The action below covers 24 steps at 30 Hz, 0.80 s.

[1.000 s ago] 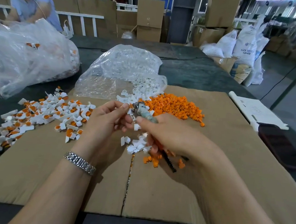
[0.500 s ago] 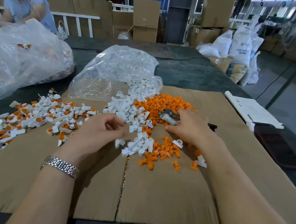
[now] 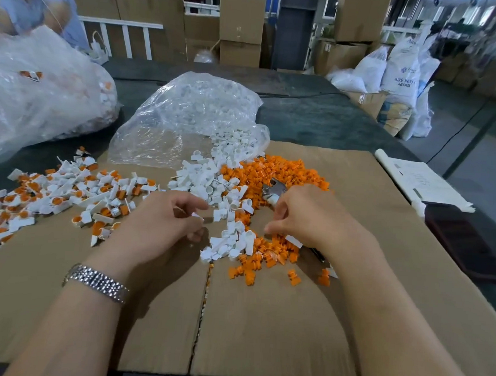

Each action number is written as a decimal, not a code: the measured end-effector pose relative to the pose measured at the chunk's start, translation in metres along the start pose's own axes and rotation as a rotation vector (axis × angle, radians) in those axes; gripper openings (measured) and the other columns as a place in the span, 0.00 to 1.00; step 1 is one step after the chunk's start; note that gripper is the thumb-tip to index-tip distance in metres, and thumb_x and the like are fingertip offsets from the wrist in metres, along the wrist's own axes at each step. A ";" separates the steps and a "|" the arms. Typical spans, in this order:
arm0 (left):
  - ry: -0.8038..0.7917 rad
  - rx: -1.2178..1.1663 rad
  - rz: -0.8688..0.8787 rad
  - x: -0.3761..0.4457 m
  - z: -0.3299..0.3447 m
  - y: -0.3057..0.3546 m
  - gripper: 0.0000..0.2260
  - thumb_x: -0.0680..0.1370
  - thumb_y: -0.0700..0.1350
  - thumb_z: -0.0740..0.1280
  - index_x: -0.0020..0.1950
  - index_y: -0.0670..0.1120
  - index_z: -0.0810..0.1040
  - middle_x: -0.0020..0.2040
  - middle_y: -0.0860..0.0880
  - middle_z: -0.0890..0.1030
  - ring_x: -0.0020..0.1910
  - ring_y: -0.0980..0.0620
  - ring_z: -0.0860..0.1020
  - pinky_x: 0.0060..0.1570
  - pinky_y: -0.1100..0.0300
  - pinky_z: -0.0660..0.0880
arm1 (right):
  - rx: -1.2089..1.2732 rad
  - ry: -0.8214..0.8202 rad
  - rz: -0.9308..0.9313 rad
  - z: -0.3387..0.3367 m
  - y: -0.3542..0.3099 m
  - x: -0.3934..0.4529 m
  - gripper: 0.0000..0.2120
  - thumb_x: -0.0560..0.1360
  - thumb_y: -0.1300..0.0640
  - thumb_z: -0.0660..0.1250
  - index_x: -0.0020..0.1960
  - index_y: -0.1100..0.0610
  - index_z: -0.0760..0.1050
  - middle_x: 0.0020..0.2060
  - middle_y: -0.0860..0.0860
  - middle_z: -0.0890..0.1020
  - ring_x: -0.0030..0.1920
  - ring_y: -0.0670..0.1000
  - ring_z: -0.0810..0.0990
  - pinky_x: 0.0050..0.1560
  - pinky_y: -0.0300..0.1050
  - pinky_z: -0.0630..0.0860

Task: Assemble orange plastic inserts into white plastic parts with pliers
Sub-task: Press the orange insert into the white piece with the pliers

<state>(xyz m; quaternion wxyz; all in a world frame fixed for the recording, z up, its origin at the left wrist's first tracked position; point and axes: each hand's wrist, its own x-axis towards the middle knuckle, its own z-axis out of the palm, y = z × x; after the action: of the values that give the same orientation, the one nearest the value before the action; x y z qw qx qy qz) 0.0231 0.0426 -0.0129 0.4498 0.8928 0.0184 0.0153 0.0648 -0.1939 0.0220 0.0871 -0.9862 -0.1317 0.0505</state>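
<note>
Pliers (image 3: 273,191) gripped in right hand (image 3: 306,217) over orange inserts (image 3: 268,256); left hand (image 3: 163,223) fingers curled, contents unclear.

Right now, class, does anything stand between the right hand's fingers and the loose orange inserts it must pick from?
Nothing visible does. The right hand, with the pliers in it, has its fingers right at the orange inserts on the cardboard. White parts lie just left, not between.
</note>
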 end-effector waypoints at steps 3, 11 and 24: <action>0.020 -0.240 -0.063 0.000 0.004 0.001 0.05 0.78 0.41 0.73 0.48 0.50 0.86 0.42 0.56 0.87 0.41 0.57 0.86 0.38 0.67 0.80 | -0.124 0.055 -0.006 0.006 -0.006 0.002 0.09 0.74 0.50 0.75 0.49 0.54 0.83 0.45 0.51 0.84 0.50 0.53 0.81 0.49 0.51 0.80; -0.064 -0.780 -0.163 0.007 0.005 -0.001 0.10 0.74 0.38 0.74 0.54 0.46 0.88 0.40 0.44 0.84 0.39 0.50 0.73 0.48 0.59 0.74 | -0.053 0.240 -0.089 0.013 -0.001 0.007 0.06 0.79 0.57 0.65 0.49 0.53 0.80 0.46 0.48 0.82 0.48 0.51 0.80 0.45 0.48 0.78; -0.192 -1.171 -0.235 0.007 0.011 0.005 0.11 0.69 0.38 0.76 0.50 0.38 0.87 0.50 0.38 0.86 0.49 0.44 0.87 0.39 0.61 0.83 | 1.217 0.194 -0.269 0.021 -0.017 -0.004 0.03 0.79 0.64 0.69 0.52 0.63 0.78 0.41 0.55 0.87 0.44 0.50 0.87 0.47 0.41 0.82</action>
<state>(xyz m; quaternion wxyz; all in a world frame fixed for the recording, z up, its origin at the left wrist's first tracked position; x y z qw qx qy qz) 0.0305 0.0315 -0.0154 0.8648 0.4862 0.0647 -0.1075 0.0544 -0.1758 0.0049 0.6495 -0.7351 -0.1937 0.0152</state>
